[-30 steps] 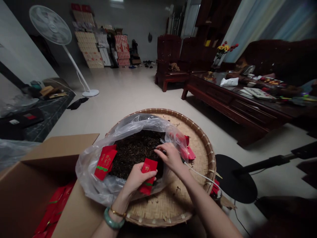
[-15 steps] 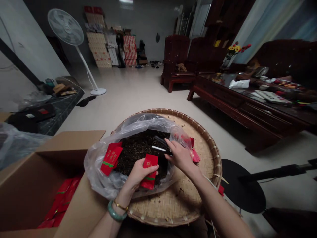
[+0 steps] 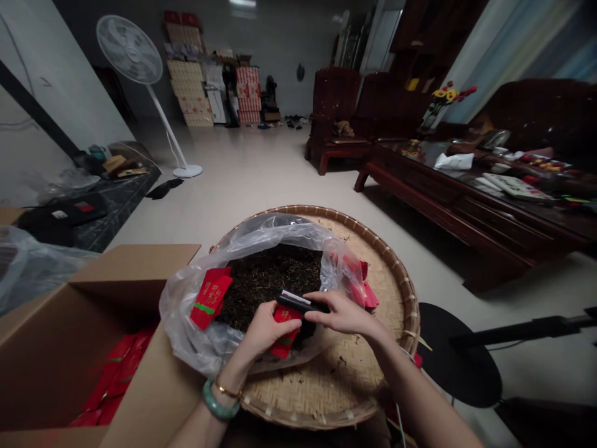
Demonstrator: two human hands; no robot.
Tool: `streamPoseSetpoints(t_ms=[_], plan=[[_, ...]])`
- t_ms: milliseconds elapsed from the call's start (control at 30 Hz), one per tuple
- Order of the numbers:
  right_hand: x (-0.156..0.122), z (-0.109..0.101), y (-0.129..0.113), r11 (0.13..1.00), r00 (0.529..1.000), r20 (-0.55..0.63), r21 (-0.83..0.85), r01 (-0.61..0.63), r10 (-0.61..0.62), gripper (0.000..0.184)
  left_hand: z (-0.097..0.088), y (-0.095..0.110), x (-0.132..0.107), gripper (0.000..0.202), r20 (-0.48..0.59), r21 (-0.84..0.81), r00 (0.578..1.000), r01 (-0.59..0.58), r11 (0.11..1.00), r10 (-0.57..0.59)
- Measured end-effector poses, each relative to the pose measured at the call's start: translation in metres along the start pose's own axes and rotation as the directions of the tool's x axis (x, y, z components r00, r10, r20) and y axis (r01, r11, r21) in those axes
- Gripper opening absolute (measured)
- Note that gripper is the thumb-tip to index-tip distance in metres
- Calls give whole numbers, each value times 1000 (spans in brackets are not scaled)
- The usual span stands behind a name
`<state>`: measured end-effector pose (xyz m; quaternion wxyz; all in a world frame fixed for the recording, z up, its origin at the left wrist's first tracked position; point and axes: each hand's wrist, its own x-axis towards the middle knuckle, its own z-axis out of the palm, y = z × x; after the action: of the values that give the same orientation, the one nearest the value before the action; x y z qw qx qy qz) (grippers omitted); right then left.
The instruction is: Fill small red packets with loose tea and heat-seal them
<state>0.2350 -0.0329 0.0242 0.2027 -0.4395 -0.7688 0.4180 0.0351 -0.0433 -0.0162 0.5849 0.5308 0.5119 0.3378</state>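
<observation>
My left hand (image 3: pixel 265 330) pinches a small red packet (image 3: pixel 285 341) with a green band, thumb on its front. In my right hand (image 3: pixel 342 314) is a black handheld bag sealer (image 3: pixel 301 301) with a light strip along it. The sealer lies across the top end of the packet and covers that end. Beneath both hands a clear plastic bag (image 3: pixel 180 323) stands open, full of dark loose tea leaves (image 3: pixel 265 267). A few more red packets (image 3: pixel 212 297) lie on the leaves at the bag's left side.
A round woven bamboo tray (image 3: pixel 394 267) carries the bag, with pink-red packets (image 3: pixel 366 289) at its right. On the left, an open cardboard box (image 3: pixel 153 373) contains several red packets. A black round stand base (image 3: pixel 454 354) is on the right, a wooden table (image 3: pixel 443 199) beyond it.
My right hand has moved down and left, bringing the sealer from above the leaves onto the packet's top end. Its jaws stood apart before and now look closed. My left hand has barely moved.
</observation>
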Motion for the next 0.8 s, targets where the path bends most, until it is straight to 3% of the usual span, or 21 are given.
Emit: streamPoseSetpoints(t_ms=[400, 500, 667, 800], plan=[[3, 5, -4, 999, 999, -3, -12, -39, 39, 28, 1, 0, -3, 24, 88, -58, 991, 110, 992, -104], [3, 7, 1, 985, 992, 37, 118, -127, 123, 31, 2, 0, -3, 25, 105, -74, 988, 123, 990, -115], [2, 1, 14, 881, 972, 81, 412, -233, 220, 41, 2, 1, -5, 31, 156, -114, 980, 139, 984, -121], [-1, -1, 14, 942, 981, 4, 279, -187, 194, 43, 1, 0, -5, 32, 120, -116, 986, 133, 984, -119]])
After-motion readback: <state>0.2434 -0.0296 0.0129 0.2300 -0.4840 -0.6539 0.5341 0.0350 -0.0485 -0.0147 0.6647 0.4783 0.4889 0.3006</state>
